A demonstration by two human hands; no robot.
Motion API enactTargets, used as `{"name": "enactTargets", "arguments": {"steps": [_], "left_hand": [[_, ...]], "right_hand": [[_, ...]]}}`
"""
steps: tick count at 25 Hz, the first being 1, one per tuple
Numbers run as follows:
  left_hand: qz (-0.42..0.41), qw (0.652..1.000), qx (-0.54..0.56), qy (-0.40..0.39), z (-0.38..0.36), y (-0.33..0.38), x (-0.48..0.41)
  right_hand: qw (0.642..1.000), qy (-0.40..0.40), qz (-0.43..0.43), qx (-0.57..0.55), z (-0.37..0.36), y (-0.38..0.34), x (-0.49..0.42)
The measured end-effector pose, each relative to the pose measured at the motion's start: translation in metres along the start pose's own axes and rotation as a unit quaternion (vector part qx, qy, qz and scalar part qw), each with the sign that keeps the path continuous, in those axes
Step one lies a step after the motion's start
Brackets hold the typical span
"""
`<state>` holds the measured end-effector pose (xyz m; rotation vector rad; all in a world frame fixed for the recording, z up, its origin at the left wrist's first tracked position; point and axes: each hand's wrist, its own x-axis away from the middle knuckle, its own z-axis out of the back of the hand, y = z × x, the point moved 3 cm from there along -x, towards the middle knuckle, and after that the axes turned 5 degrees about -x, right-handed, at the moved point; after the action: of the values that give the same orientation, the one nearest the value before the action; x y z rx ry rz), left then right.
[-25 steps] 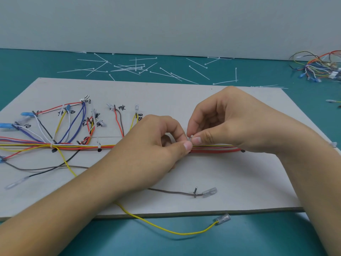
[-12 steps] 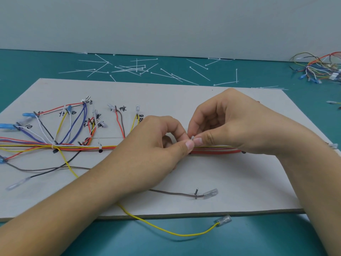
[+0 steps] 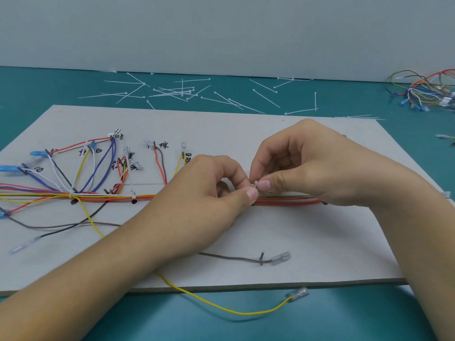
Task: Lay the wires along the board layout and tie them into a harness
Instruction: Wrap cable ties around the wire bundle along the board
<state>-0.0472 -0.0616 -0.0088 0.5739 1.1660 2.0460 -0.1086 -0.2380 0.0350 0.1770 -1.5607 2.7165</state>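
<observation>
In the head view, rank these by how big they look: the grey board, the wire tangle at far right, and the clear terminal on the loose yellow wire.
1. grey board, by far.
2. wire tangle, though it lies farther back.
3. clear terminal, smallest.

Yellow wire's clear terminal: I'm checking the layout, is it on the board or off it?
Off. The clear terminal lies on the teal table, past the near edge of the board; the yellow wire loops over that edge.
</observation>
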Motion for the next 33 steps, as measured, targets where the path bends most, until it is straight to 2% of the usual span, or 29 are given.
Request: {"name": "enactTargets", "arguments": {"steps": [33], "left_hand": [[0.014, 1.000, -0.002, -0.001, 0.0018, -0.0020, -0.0010]], "right_hand": [[1.000, 0.000, 0.005, 0.002, -0.0005, -0.0004, 0.0003]]}}
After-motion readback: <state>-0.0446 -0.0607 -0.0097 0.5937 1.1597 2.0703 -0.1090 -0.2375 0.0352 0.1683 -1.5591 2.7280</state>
